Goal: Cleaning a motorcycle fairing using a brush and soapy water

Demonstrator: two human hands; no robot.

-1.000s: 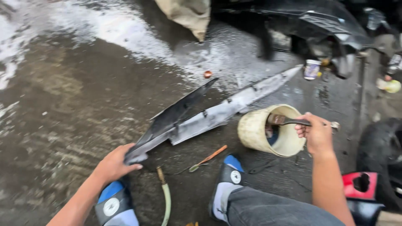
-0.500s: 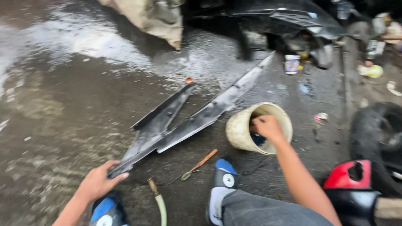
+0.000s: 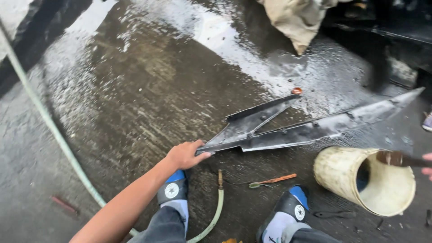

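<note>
My left hand [image 3: 184,155] grips the near pointed end of a long black plastic body panel [image 3: 310,128] that lies on the wet concrete floor. Only the fingertips of my right hand [image 3: 427,165] show at the right edge, closed on the dark handle of a brush [image 3: 396,159] held over the mouth of a cream bucket [image 3: 346,173] lying on its side. My two blue-and-white shoes [image 3: 173,191] [image 3: 288,211] rest on the floor below the panel.
A pale green hose [image 3: 49,121] runs across the floor at left, and its brass-tipped end [image 3: 219,180] lies between my shoes. A small orange-handled tool [image 3: 274,181] lies nearby. A tan cloth [image 3: 297,20] hangs at the top, next to dark vehicle parts.
The view has swung left. My right hand has come out of the bucket with the brush and now sits at the right edge. My left hand keeps its hold on the panel.
</note>
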